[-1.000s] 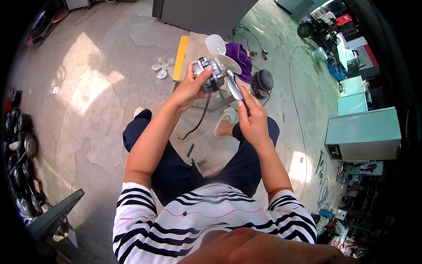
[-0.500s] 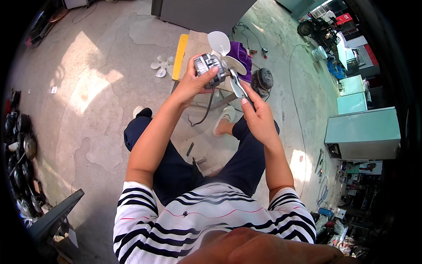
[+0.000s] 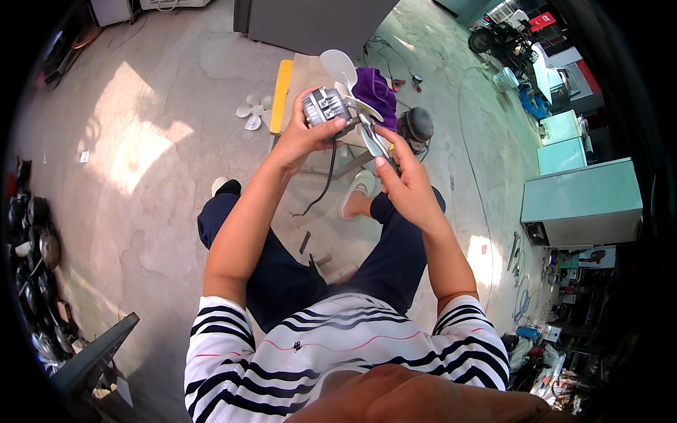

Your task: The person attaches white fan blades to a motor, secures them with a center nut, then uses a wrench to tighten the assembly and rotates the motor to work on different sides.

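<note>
My left hand (image 3: 307, 139) is closed round a small metal motor (image 3: 321, 104), thumb across its lower side, with a black cord (image 3: 331, 173) hanging down. A white fan blade assembly (image 3: 340, 67) sits on the motor's shaft side. My right hand (image 3: 405, 182) grips a metal hand tool (image 3: 368, 128) with a dark handle, its head at the fan's hub; the exact jaw contact is unclear. Behind them are a purple cloth (image 3: 374, 88) and a low yellow-edged stand (image 3: 283, 88). A dark cylindrical unit (image 3: 415, 125) stands to the right.
A loose white fan (image 3: 254, 111) lies on the floor at the left of the stand. A large grey cabinet (image 3: 310, 21) stands behind. Pale appliance bodies (image 3: 578, 201), cables and clutter line the right; dark piled parts (image 3: 32, 261) line the far left.
The motor and fan, with both hands, have shifted a little up and left since a second ago. The upper blade has tilted. Both hands keep their grips.
</note>
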Tool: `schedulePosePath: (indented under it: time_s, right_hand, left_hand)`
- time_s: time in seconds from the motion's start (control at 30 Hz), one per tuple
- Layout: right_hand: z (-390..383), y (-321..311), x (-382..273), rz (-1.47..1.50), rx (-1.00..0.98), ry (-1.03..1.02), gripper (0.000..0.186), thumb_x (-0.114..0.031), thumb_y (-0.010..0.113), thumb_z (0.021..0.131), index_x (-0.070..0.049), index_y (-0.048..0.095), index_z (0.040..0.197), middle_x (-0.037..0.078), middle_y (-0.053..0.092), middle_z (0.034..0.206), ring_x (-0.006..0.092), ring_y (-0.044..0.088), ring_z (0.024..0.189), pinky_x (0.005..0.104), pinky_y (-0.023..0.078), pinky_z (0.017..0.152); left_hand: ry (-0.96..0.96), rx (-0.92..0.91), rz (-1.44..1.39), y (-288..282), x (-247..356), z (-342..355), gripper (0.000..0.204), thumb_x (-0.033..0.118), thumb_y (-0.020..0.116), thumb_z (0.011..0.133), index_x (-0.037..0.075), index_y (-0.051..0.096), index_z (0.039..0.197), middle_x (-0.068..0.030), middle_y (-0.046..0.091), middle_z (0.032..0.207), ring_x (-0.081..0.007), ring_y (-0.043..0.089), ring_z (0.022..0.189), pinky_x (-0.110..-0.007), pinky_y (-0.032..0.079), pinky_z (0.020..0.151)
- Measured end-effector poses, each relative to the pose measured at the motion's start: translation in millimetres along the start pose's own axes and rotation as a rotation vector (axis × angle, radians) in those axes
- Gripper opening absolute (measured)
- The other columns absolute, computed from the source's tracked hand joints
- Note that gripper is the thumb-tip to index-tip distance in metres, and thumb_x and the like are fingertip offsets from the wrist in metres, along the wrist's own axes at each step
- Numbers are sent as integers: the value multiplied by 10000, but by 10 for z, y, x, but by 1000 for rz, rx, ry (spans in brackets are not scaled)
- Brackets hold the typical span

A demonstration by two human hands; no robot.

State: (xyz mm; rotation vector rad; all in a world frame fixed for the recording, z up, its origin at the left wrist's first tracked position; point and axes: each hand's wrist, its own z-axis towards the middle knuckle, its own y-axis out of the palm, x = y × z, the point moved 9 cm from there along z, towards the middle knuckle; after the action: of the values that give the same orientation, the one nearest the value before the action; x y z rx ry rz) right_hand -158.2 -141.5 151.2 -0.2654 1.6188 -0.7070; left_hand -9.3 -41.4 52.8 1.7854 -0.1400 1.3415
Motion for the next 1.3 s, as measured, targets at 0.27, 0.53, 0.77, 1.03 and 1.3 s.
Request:
schedulePosePath:
  time_s: [0.27,0.53,0.77,1.03,1.3]
  right_hand:
    - [-31,52,-30,144,-8,50,475,-184,537,1023,-32,439,1463,67,662,891,131,611,688,302,494,667]
    - [-43,65,5,194,8,16,473,-167,531,1024,-35,443,1469,61,665,904,118,606,695,284,495,669]
    - [-9,64,81,264,23,8,440,-120,550,1021,-30,472,1444,63,676,995,105,610,762,271,495,718]
    - [12,82,97,414,44,-5,425,-93,559,1024,-18,491,1437,56,624,1171,91,614,850,248,486,747]
    - [30,86,222,433,89,-1,280,-98,567,1020,-25,542,1289,33,582,1174,84,623,854,222,450,645]
  left_hand:
    - [16,-71,-74,72,25,-27,983,201,889,760,198,266,1521,-101,495,1383,-256,594,1200,-455,623,856]
    - [25,-63,-78,91,43,-71,996,215,901,750,186,263,1514,-109,502,1372,-264,598,1187,-453,619,860]
    - [50,-43,-26,61,65,-55,970,200,894,754,179,276,1500,-104,524,1333,-243,617,1143,-403,627,826]
    - [56,-12,4,41,69,-42,932,161,875,770,176,284,1491,-91,530,1315,-217,620,1120,-377,622,808]
    - [55,6,-1,63,46,-27,915,168,870,777,181,290,1483,-93,530,1300,-220,620,1118,-401,617,825]
